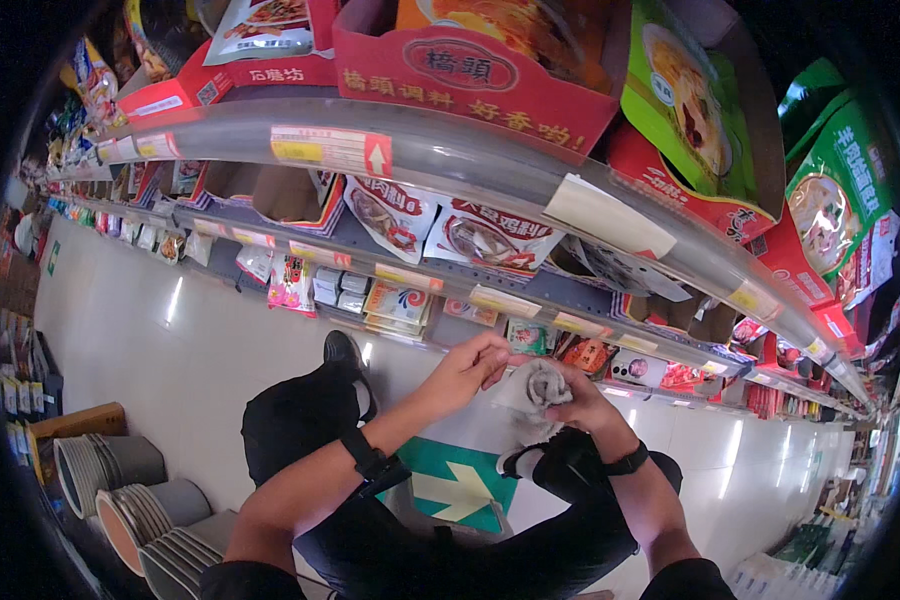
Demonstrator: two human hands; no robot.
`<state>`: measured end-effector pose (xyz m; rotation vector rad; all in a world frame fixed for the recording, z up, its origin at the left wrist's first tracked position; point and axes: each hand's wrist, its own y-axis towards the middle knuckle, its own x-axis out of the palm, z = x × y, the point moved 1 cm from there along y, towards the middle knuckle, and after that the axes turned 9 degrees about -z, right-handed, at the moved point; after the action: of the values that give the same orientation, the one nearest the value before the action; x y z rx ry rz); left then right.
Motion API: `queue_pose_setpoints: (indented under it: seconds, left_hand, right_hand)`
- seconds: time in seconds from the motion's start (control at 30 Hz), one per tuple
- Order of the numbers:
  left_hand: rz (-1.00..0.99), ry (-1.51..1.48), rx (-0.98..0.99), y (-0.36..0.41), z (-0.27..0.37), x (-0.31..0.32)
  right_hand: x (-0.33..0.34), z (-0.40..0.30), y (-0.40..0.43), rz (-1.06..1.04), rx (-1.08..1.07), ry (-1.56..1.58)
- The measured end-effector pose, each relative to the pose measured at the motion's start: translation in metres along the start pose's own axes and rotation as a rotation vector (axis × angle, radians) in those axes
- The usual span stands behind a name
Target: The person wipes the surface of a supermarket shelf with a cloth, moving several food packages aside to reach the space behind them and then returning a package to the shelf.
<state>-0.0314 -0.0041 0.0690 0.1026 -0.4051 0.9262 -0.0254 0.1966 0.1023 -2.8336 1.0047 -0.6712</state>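
A crumpled, rolled grey-white cloth (534, 405) is in my right hand (586, 401), the thumb and fingers wrapped around its right side. My left hand (471, 367) is beside the cloth's upper left, fingers curled inward. Whether it pinches an edge of the cloth or anything small is hidden. Both hands are in front of the lowest shelf (450, 319), above the floor and between my bent knees. Close behind them are a small green-and-white packet (527, 337) and a red-and-black packet (586, 354).
Shelf edges with price tags curve across the view, the upper rail (457, 154) overhanging. White-and-red seasoning pouches (491, 236) lie on the middle shelf. Red display boxes (472, 75) stand above. Stacked pots (142, 499) sit at left. A green arrow sign (450, 480) marks the floor.
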Motion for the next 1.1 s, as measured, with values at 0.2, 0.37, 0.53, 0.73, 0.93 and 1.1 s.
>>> queue_pose_setpoints:
  seconds: [0.2, 0.37, 0.53, 0.73, 0.93, 1.1]
  left_hand:
    - [-0.002, 0.023, 0.076, 0.0, -0.001, -0.004]
    - [-0.001, 0.01, 0.056, -0.002, 0.0, -0.005]
    - [-0.031, 0.038, 0.062, -0.001, 0.002, -0.005]
    - [-0.082, -0.004, 0.015, 0.0, 0.0, -0.003]
    - [-0.051, 0.103, -0.021, -0.001, -0.005, -0.005]
    - [-0.059, 0.188, -0.077, 0.0, -0.009, -0.007]
  right_hand:
    - [0.003, -0.004, 0.002, -0.008, -0.022, 0.026]
    - [0.002, 0.0, 0.003, -0.005, -0.006, 0.031]
    - [0.001, 0.0, 0.002, -0.004, -0.024, 0.02]
    - [-0.001, 0.0, 0.001, -0.02, -0.029, 0.014]
    - [0.003, 0.001, 0.003, -0.045, -0.042, 0.023]
    - [-0.002, 0.012, -0.002, 0.04, -0.054, 0.072]
